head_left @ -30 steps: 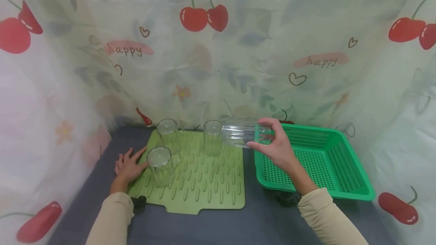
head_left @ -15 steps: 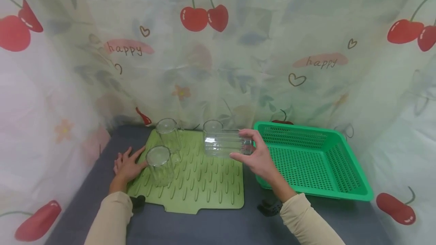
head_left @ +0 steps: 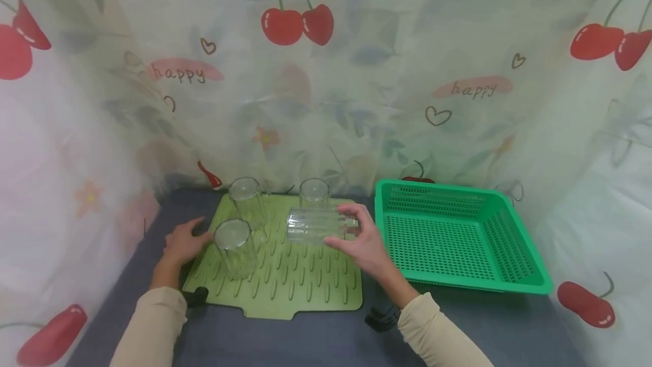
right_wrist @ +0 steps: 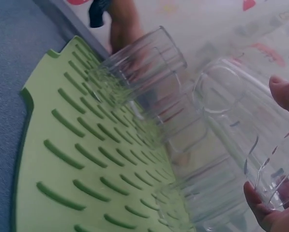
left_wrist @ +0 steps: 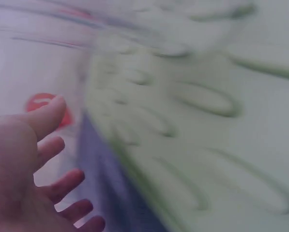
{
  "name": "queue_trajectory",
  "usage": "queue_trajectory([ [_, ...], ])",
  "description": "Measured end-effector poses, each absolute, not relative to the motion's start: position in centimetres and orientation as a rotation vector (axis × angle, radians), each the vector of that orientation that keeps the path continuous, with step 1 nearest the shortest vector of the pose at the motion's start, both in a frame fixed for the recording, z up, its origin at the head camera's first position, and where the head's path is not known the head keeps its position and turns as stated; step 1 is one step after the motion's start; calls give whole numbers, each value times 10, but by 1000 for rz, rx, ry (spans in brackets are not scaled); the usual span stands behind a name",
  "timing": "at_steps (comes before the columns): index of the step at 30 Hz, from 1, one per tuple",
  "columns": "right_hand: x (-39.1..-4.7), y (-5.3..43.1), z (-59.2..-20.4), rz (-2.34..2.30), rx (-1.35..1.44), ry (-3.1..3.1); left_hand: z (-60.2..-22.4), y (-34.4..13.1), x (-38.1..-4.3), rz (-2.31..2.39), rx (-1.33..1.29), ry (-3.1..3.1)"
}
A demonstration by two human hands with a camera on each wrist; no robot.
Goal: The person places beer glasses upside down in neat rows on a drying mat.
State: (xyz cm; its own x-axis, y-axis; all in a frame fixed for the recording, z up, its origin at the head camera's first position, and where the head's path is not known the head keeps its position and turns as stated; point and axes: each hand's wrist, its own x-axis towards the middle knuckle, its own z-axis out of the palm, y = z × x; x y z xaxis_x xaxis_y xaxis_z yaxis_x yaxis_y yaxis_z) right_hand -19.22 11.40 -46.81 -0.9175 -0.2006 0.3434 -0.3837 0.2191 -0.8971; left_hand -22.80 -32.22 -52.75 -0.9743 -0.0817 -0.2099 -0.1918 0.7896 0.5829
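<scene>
My right hand [head_left: 363, 242] holds a clear drinking glass [head_left: 313, 225] sideways above the green ridged mat [head_left: 300, 293]. Thumb and fingers grip it near its right end; in the right wrist view its closed base [right_wrist: 221, 89] points away from the hand. Two more clear glasses stand at the mat's left side, one at the front [head_left: 235, 251] and one behind [head_left: 248, 203]. A third glass [head_left: 314, 191] stands at the back, partly covered by the held one. My left hand [head_left: 182, 244] is beside the mat's left edge, fingers loosely extended, thumb near the front glass.
A green perforated basket [head_left: 524, 231] sits on the dark grey table [head_left: 316, 341] right of the mat. Black wrist-worn pieces show at both wrists. A curtain [head_left: 356, 101] printed with cherries surrounds the table at the back and sides.
My right hand has carried the glass left and slightly down, away from the basket and over the mat. The left hand has drawn its fingers back from the mat's edge.
</scene>
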Motion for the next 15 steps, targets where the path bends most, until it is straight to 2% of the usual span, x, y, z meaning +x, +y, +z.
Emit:
queue_trajectory([
  [4,-189,109,-473,1787,554,-2346,-497,-326,-233,1068,-203,2823],
  [9,-185,103,-475,1809,588,-2300,-446,-308,-232,1259,-135,2922],
  [15,-182,96,-478,1829,569,-2304,-402,-261,-217,1387,154,2945],
])
